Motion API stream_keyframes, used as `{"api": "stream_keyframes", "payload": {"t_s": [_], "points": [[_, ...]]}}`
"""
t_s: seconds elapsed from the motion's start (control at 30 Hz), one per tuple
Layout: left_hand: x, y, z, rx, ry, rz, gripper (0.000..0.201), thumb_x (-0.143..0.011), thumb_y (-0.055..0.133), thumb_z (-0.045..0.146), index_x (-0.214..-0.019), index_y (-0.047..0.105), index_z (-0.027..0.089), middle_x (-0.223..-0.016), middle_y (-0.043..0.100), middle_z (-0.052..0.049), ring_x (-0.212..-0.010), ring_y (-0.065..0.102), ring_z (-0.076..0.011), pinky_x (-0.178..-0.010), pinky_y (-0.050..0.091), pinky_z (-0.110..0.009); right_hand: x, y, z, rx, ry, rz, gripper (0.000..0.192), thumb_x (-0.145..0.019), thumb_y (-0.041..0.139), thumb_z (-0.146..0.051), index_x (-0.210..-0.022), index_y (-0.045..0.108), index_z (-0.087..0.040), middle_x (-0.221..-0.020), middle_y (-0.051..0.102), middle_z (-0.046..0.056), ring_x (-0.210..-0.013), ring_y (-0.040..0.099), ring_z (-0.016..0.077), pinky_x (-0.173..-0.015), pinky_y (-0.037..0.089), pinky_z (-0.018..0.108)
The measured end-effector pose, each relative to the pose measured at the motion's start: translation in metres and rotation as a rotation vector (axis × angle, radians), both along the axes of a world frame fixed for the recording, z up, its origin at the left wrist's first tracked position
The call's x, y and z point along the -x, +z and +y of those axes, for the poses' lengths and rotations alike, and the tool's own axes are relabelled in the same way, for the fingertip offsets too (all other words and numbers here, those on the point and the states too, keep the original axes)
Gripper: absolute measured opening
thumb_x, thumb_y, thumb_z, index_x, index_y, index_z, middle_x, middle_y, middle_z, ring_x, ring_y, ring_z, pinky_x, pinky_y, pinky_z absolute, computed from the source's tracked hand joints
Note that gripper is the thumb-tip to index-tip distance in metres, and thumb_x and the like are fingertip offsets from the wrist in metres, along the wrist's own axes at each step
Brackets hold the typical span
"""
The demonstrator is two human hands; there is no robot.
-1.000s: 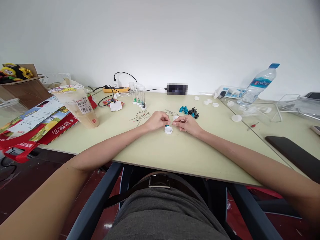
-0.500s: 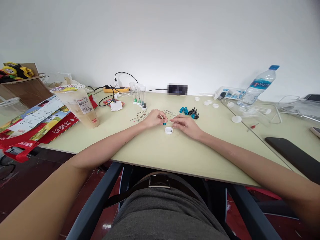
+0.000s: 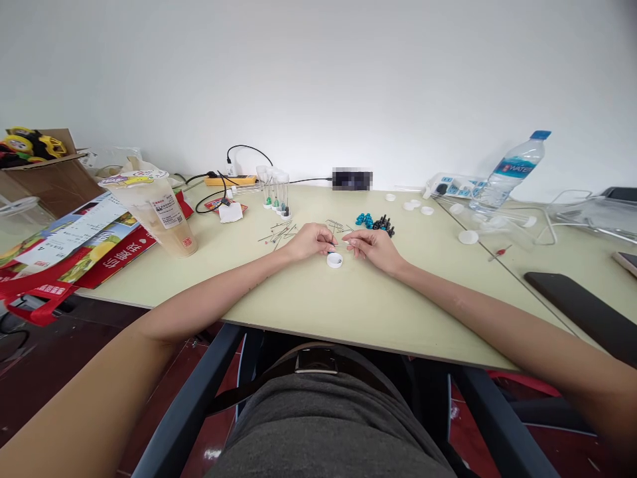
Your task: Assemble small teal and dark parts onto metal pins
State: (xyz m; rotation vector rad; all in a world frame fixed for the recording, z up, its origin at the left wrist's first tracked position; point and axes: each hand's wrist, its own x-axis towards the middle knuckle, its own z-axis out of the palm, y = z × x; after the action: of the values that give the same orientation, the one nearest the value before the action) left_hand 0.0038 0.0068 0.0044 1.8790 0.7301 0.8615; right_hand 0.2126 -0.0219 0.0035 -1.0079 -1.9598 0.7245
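Observation:
My left hand (image 3: 312, 241) is closed in a pinch at the middle of the table, on a small blue piece mostly hidden by the fingertips. A thin dark pin-like line shows by those fingers. Close on the right, my right hand (image 3: 373, 249) has its thumb and forefinger together; whatever they hold is too small to make out. Just below the fingertips lies a round white cap (image 3: 335, 261) with small dark bits inside. Thin metal pins (image 3: 281, 234) are scattered left of my left hand. Blue pieces (image 3: 364, 220) and black pieces (image 3: 383, 224) are heaped behind my right hand.
Clear tubes (image 3: 274, 189) stand at the back, left of a dark blurred device (image 3: 352, 179). A drink cup (image 3: 166, 212) is at left. White caps (image 3: 468, 237), a water bottle (image 3: 515, 169), a power strip (image 3: 458, 186) and a black phone (image 3: 582, 312) are at right.
My left hand has come slightly down toward the white cap, bringing the blue piece to its rim. My right fingers have drawn from more stretched out into a pinch.

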Motion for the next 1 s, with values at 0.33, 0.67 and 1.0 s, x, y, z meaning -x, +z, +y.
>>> {"api": "stream_keyframes", "payload": {"t_s": [0.33,0.67,1.0], "points": [[-0.002,0.006,-0.007,-0.047,0.019,0.085,0.02,-0.067,0.064,0.029,-0.074,0.064,0.01,-0.064,0.061,-0.003,-0.051,0.055,-0.0092,-0.052,0.047,-0.023,0.003,0.006,-0.007,-0.034,0.027,-0.148,0.03,-0.085,0.043,-0.036,-0.092,0.064,-0.016,-0.059,0.058,-0.001,-0.046,0.05,0.0102,-0.051,0.041,0.026],[0.001,0.01,-0.005,-0.007,-0.022,0.086,0.023,-0.066,0.065,0.03,-0.075,0.065,0.009,-0.065,0.062,-0.004,-0.054,0.056,-0.0091,-0.055,0.047,-0.023,0.006,0.004,-0.014,-0.736,-0.164,-0.725,0.029,-0.091,0.037,-0.022,-0.086,0.065,-0.019,-0.098,0.059,0.009,-0.079,0.054,0.0173,-0.064,0.039,0.029],[0.001,0.002,-0.002,0.095,-0.042,0.031,0.027,-0.062,0.07,0.027,-0.079,0.063,0.008,-0.066,0.062,-0.004,-0.056,0.056,-0.0092,-0.058,0.049,-0.025,0.002,0.003,-0.009,-0.795,-0.136,-0.806,0.03,-0.092,0.034,-0.022,-0.088,0.064,-0.017,-0.085,0.06,0.008,-0.078,0.053,0.0174,-0.066,0.038,0.029]]}}
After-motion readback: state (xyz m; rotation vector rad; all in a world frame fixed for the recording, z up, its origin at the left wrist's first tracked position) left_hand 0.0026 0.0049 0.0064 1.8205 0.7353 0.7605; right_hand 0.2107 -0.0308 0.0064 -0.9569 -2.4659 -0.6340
